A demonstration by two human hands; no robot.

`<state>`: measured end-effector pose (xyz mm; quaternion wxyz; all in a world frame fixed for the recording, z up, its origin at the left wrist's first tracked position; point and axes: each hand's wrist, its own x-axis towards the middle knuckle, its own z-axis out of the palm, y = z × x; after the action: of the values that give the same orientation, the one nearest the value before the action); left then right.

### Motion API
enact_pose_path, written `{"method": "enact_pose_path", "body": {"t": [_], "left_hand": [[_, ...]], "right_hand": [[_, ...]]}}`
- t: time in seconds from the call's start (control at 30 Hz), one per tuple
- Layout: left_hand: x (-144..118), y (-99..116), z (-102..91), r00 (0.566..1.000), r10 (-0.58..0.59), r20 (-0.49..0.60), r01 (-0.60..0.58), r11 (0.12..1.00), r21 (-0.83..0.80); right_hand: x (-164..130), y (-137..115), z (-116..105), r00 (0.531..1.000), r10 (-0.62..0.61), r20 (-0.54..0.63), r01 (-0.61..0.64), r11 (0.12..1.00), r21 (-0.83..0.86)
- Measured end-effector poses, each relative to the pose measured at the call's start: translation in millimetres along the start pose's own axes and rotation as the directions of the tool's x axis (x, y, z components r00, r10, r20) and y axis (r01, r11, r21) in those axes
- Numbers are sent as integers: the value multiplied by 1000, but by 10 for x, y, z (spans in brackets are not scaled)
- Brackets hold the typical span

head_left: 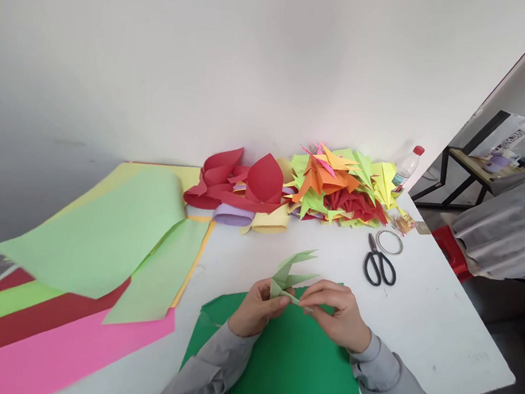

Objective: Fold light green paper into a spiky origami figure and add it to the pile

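Across a white tabletop (439, 338), above a green sheet (296, 374), the left hand (255, 309) pinches the base of a folded pale-green paper piece (282, 277) while the right hand (337, 309) nips its lower tip, where steady support and light pressure should keep creases crisp.

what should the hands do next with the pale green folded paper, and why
Probably a firm pinch by the right hand along the lower point of the pale green folded paper: it is already at that point, the left hand steadies the body, and the upper points stand splayed apart.
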<state>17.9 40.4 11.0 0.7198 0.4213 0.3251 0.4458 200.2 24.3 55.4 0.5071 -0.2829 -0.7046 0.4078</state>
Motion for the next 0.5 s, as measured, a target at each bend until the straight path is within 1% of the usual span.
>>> {"method": "enact_pose_path", "body": {"t": [0.1,0.3,0.5], "left_hand": [[-1,-14,-8,1000,-9,-2,9,1000,-13],[-2,-24,-9,1000,-11,8,11,1000,-24],[1,-25,-22,999,-12,32,13,999,-42]], "right_hand": [[6,-6,8,1000,11,-10,-11,1000,26],[-1,1,2,998,62,6,-62,998,3],[-8,20,0,1000,31,2,-31,999,12]]}}
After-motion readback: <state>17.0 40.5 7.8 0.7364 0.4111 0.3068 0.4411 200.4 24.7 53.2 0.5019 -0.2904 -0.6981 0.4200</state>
